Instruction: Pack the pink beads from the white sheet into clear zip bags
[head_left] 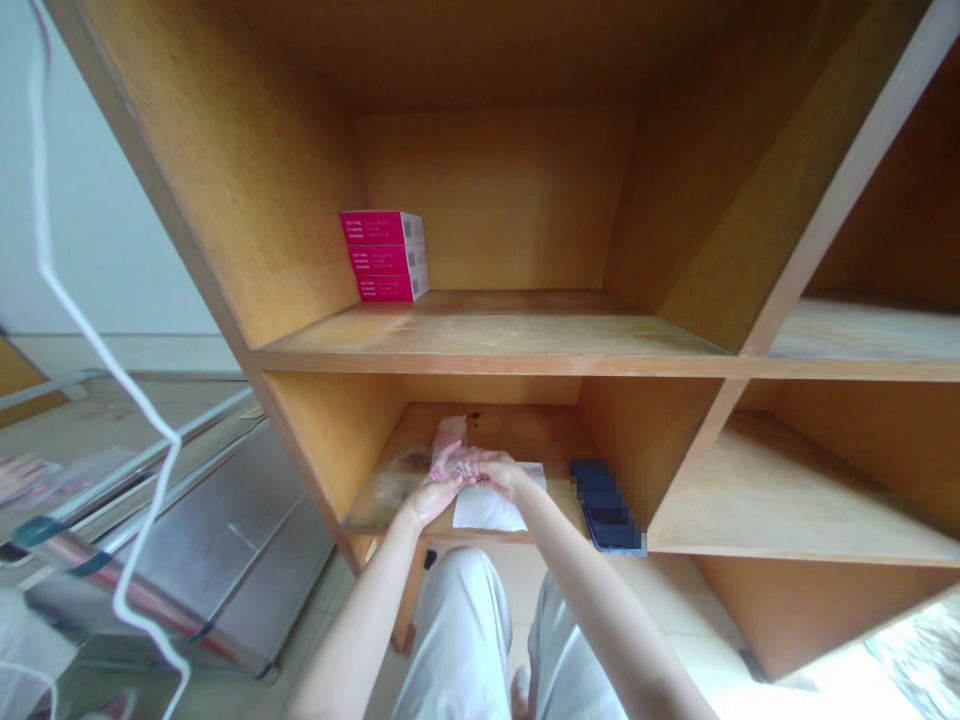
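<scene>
Pinched in the fingertips of the right hand (498, 472) is a pink-and-white packet (466, 467); the left hand (436, 496) meets it from the other side, though how tightly its own fingers close cannot be told. Around both hands stands a wooden shelving unit (510, 364), divided into upper and lower compartments by horizontal boards and upright partitions. To its left is a metal-framed cart (225, 520) with grey panels, near which a co-worker's hand (22, 474) shows at the picture's edge. Below the hands are the person's knees in pale trousers (461, 625). A white cable (48, 270) hangs down the left side. Three pink boxes (382, 260) with white ends are stacked against the left wall of the upper compartment. On the lower board, a white sheet (489, 510) lies flat, partly beneath the right hand; a dark, partly pixelated object (600, 500) lies to its right, near the partition. Smallest are a pink-patterned strip (450, 432), lying just behind the left hand, and the packet itself, held within the lower compartment at the sheet's rear left corner.
</scene>
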